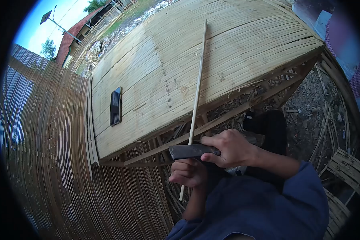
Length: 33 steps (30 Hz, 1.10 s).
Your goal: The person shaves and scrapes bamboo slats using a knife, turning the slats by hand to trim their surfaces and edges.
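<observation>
- Right hand (pixel 230 148) clamped on the knife (pixel 188 151), forearm slanting in from the right!
- Left hand (pixel 190 173) curled round the stick (pixel 198 86), just under the knife.

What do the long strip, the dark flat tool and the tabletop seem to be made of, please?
Long strip: probably bamboo, bare and matte, given its pale colour and visible joint.
Dark flat tool: possibly dull metal, judging by its broad, dark face, but the look leaves that open.
Tabletop: apparently split bamboo, unpainted, shown by its narrow parallel slats.
</observation>
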Tool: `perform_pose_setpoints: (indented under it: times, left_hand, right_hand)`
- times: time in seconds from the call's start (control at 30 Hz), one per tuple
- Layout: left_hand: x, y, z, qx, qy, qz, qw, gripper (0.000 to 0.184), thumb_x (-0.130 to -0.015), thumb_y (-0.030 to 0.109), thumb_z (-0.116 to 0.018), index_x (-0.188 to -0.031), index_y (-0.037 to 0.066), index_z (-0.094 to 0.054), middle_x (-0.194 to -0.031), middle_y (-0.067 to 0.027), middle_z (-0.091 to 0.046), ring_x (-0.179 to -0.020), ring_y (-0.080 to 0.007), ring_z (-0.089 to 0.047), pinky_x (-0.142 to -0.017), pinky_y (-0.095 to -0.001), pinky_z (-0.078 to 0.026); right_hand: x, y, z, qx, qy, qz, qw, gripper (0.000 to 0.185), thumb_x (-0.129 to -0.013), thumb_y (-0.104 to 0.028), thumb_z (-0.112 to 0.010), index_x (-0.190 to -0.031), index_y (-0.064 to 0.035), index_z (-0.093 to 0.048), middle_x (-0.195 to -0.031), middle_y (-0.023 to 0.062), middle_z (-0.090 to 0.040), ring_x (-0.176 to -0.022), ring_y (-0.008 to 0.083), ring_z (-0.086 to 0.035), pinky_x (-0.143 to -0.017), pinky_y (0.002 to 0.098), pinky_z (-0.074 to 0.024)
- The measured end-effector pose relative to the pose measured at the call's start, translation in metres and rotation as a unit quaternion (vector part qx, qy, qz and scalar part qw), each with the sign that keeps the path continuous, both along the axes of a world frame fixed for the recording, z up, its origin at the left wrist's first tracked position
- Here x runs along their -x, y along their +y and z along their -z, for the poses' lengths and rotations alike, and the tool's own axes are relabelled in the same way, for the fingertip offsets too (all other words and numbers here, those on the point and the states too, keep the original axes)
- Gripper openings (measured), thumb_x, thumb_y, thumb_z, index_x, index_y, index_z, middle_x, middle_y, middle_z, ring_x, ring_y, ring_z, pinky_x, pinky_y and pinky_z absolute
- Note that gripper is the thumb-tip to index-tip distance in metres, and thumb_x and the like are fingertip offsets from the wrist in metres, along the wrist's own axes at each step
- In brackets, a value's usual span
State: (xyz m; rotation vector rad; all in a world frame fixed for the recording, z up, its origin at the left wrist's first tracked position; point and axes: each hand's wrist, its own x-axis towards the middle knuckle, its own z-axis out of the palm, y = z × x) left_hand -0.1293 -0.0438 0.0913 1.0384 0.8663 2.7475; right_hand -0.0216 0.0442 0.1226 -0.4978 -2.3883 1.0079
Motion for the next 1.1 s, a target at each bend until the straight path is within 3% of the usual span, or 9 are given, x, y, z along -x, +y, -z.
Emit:
perform_pose_setpoints:
  times: [0.53,0.6,0.63,0.73,0.77,0.8,0.87,1.0,1.1]
  left_hand:
    - [0.007,-0.010,0.010,0.077,-0.023,0.031,0.996,0.047,-0.103,0.040,-0.029,-0.067,0.011,-0.037,-0.061,0.0019,-0.040,-0.059,-0.0113,-0.045,-0.072,-0.0308,-0.048]
    - [0.011,-0.006,0.003,0.065,0.010,0.060,0.996,0.047,-0.104,0.039,-0.024,-0.068,0.012,-0.035,-0.065,-0.0002,-0.035,-0.066,-0.0142,-0.040,-0.076,-0.0325,-0.044]
    - [0.010,0.012,-0.003,-0.042,0.103,-0.005,0.994,0.044,-0.101,0.029,-0.042,-0.063,0.007,-0.038,-0.052,-0.0012,-0.043,-0.050,-0.0137,-0.049,-0.059,-0.0341,-0.049]
    - [0.000,0.006,-0.011,-0.038,0.262,-0.024,0.964,0.046,-0.100,0.029,-0.046,-0.061,0.006,-0.037,-0.050,-0.0029,-0.041,-0.043,-0.0152,-0.045,-0.054,-0.0354,-0.049]
    - [0.005,0.003,-0.003,-0.019,0.265,-0.006,0.964,0.041,-0.104,0.032,-0.029,-0.070,0.009,-0.033,-0.059,-0.0006,-0.031,-0.057,-0.0137,-0.038,-0.067,-0.0350,-0.044]
    - [0.011,0.005,0.005,-0.047,0.179,-0.032,0.982,0.046,-0.102,0.029,-0.041,-0.062,0.007,-0.035,-0.054,-0.0033,-0.040,-0.048,-0.0149,-0.046,-0.058,-0.0361,-0.051]
    - [0.007,-0.002,-0.003,0.042,0.117,-0.052,0.991,0.041,-0.102,0.025,-0.039,-0.065,0.008,-0.034,-0.056,-0.0032,-0.040,-0.052,-0.0156,-0.047,-0.058,-0.0349,-0.050]
    - [0.013,0.005,-0.002,-0.032,0.138,-0.011,0.990,0.039,-0.103,0.025,-0.032,-0.068,0.009,-0.032,-0.058,-0.0027,-0.034,-0.056,-0.0152,-0.045,-0.070,-0.0385,-0.052]
    - [0.004,-0.011,-0.008,0.030,0.076,-0.001,0.997,0.038,-0.103,0.023,-0.030,-0.067,0.011,-0.030,-0.060,-0.0014,-0.034,-0.056,-0.0129,-0.039,-0.071,-0.0345,-0.048]
  right_hand:
    - [-0.002,0.007,-0.006,-0.084,-0.004,0.024,0.996,0.065,-0.085,-0.072,-0.044,-0.081,-0.0089,-0.059,-0.053,0.0113,-0.057,-0.056,0.0339,-0.064,-0.053,0.0454,-0.0534]
    - [0.000,0.008,-0.008,-0.100,0.008,0.043,0.994,0.065,-0.085,-0.072,-0.044,-0.081,-0.0089,-0.060,-0.053,0.0118,-0.057,-0.056,0.0341,-0.065,-0.054,0.0456,-0.0537]
    - [0.000,0.014,-0.008,-0.092,-0.012,0.083,0.992,0.065,-0.085,-0.071,-0.044,-0.081,-0.0089,-0.060,-0.053,0.0121,-0.057,-0.057,0.0341,-0.065,-0.054,0.0458,-0.0537]
    - [-0.001,0.024,-0.011,-0.081,-0.033,0.136,0.987,0.063,-0.085,-0.070,-0.045,-0.081,-0.0084,-0.060,-0.055,0.0119,-0.057,-0.057,0.0340,-0.064,-0.054,0.0453,-0.0529]
    - [-0.004,0.015,-0.012,-0.089,-0.022,0.099,0.991,0.062,-0.085,-0.068,-0.047,-0.080,-0.0079,-0.059,-0.055,0.0112,-0.057,-0.057,0.0340,-0.063,-0.053,0.0444,-0.0521]
    - [-0.007,0.004,-0.012,-0.090,-0.014,0.060,0.994,0.060,-0.085,-0.067,-0.049,-0.079,-0.0074,-0.058,-0.056,0.0105,-0.056,-0.057,0.0339,-0.063,-0.052,0.0435,-0.0513]
    - [-0.009,-0.006,-0.011,-0.063,-0.019,0.024,0.998,0.059,-0.086,-0.065,-0.048,-0.080,-0.0072,-0.057,-0.057,0.0125,-0.057,-0.058,0.0350,-0.063,-0.054,0.0442,-0.0519]
    - [-0.001,0.011,-0.010,-0.073,-0.037,0.063,0.995,0.060,-0.087,-0.066,-0.047,-0.081,-0.0071,-0.058,-0.058,0.0136,-0.058,-0.059,0.0357,-0.063,-0.055,0.0442,-0.0524]
    - [0.003,-0.001,-0.011,-0.070,-0.006,0.040,0.997,0.061,-0.086,-0.067,-0.047,-0.081,-0.0073,-0.059,-0.055,0.0135,-0.057,-0.058,0.0361,-0.063,-0.054,0.0448,-0.0516]
